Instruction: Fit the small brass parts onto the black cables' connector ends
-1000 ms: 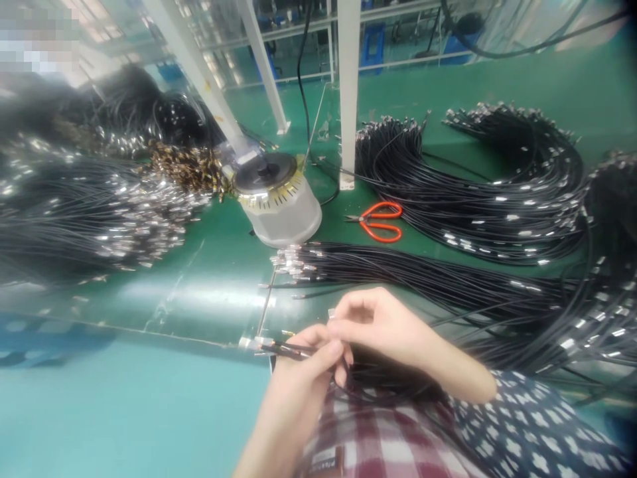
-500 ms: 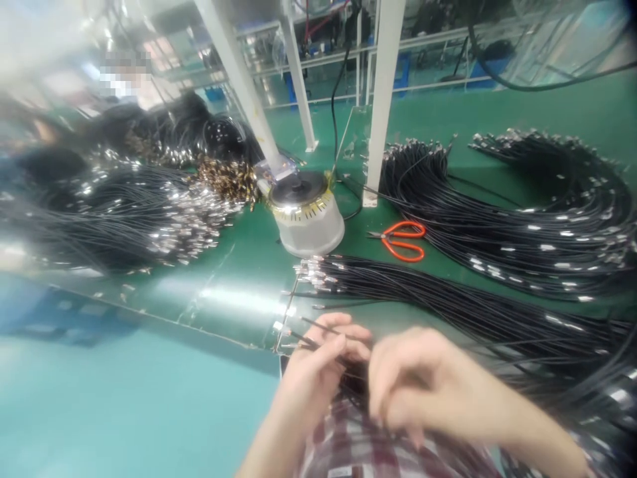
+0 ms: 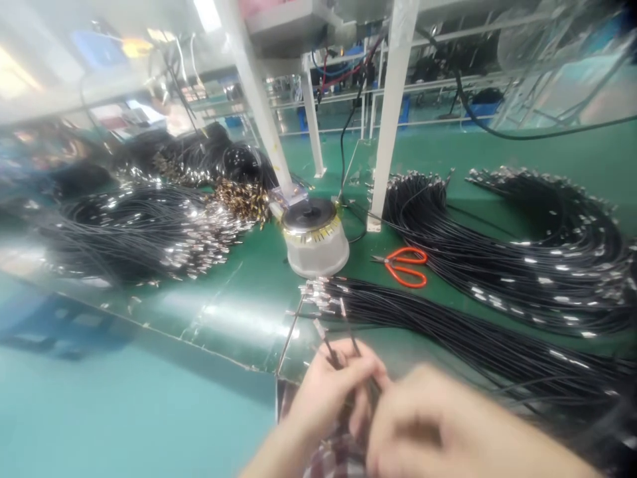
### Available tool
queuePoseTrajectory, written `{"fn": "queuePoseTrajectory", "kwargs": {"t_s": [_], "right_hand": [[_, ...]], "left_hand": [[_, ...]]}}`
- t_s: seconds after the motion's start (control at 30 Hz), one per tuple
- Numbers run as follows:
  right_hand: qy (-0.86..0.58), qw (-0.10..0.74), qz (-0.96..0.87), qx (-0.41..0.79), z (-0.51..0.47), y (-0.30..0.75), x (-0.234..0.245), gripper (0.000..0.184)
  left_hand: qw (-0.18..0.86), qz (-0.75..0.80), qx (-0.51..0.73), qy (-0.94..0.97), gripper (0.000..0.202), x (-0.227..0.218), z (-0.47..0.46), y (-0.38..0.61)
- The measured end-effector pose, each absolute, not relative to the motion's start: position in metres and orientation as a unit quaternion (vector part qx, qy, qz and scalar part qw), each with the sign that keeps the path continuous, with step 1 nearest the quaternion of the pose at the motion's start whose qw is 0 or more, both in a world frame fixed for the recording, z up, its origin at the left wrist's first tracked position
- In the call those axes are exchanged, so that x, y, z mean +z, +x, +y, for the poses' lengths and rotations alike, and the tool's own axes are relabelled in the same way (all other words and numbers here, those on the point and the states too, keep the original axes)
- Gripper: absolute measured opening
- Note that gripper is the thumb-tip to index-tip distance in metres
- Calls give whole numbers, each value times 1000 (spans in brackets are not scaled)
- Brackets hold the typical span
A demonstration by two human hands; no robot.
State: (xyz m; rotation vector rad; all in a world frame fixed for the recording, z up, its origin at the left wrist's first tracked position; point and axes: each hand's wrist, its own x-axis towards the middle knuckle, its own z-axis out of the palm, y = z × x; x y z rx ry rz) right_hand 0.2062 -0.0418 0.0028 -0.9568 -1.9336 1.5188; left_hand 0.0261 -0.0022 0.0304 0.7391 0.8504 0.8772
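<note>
In the head view the left hand [image 3: 332, 392] pinches a few thin black cables [image 3: 328, 345], their metal tips poking up just beyond its fingers. The right hand [image 3: 428, 431], close beside the left, is blurred, so I cannot tell whether it grips anything. Just ahead of both hands lies the cable bundle [image 3: 448, 325], with orange scissors [image 3: 405, 265] farther out. With so light a pinch, a cable might slip and tangle into that bundle.
</note>
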Motion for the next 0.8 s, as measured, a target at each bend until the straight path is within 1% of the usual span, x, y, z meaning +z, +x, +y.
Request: {"fn": "queuePoseTrajectory", "kwargs": {"t_s": [0.03,0.07,0.1,0.13,0.2,0.27,0.37,0.43,0.6,0.67,0.73,0.8], "right_hand": [[-370,263,-703,547,-15,206,26,26],[-419,269,-687,529,9,205,48,22],[-470,309,-666,490,28,203,66,16],[-481,349,-648,476,42,200,80,14],[-448,362,-612,543,56,193,94,20],[-402,355,-589,605,59,187,95,22],[-384,336,-583,632,53,181,88,33],[-399,325,-590,622,49,178,84,36],[-449,303,-640,545,38,176,80,30],[-463,304,-655,513,37,178,79,29],[-465,297,-660,510,40,180,77,31],[-458,283,-654,531,45,182,74,31]], "left_hand": [[756,393,398,340,21,31,-4,28],[760,388,392,344,21,31,-5,30],[768,375,385,349,22,32,-7,31],[777,361,375,354,23,33,-8,31],[788,343,358,364,26,35,-10,30],[799,330,341,369,27,35,-12,28],[815,314,313,372,28,34,-15,26],[815,316,317,368,28,35,-16,27],[770,379,420,294,23,43,-16,32],[764,394,438,265,22,45,-16,34],[761,405,444,245,22,44,-16,35],[757,417,448,230,23,42,-18,35]]}}
